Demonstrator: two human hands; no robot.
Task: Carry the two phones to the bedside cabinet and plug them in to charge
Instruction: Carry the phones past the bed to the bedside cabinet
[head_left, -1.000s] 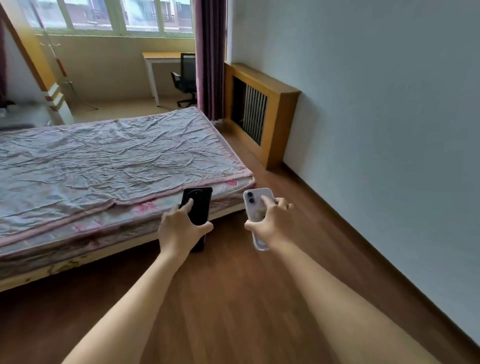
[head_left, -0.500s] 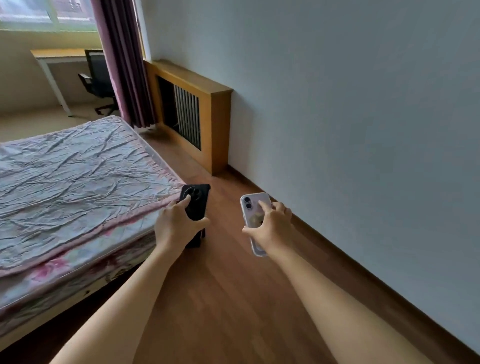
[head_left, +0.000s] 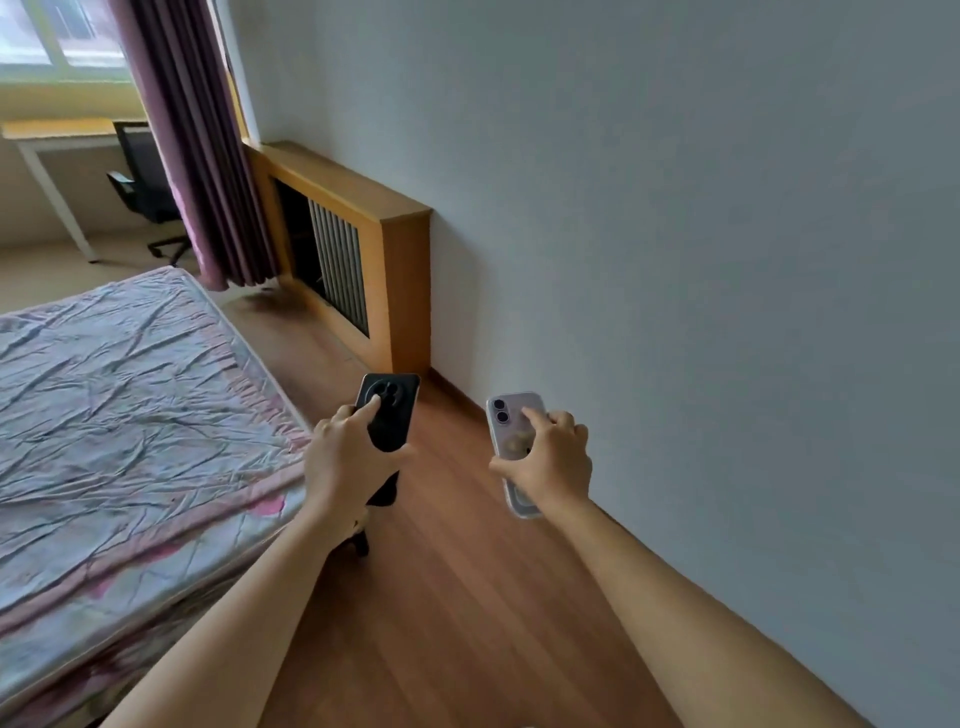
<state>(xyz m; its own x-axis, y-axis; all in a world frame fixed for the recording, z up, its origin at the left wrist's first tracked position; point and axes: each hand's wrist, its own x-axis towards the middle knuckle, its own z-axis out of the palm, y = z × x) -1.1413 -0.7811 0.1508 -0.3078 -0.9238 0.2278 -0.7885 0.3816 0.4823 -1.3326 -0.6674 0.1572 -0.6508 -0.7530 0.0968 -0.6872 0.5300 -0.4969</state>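
My left hand (head_left: 345, 462) grips a black phone (head_left: 390, 415) with a round camera ring, held upright, back facing me, forefinger on the camera. My right hand (head_left: 550, 460) grips a pale lilac phone (head_left: 511, 423) in a clear case, also upright with its back toward me. Both phones hang in the air over the wooden floor, between the bed and the wall. No bedside cabinet or charging cable is in view.
A bed (head_left: 130, 415) with a crumpled pink-grey sheet fills the left. A wooden radiator cover (head_left: 363, 234) stands against the pale wall (head_left: 675, 260) ahead. A purple curtain (head_left: 192, 145), black office chair (head_left: 145, 192) and desk (head_left: 52, 135) lie beyond. Wooden floor (head_left: 441, 597) runs between bed and wall.
The view has swung to the right: the bed slid left and the wall now fills more of the frame. Both hands keep hold of their phones in much the same pose.
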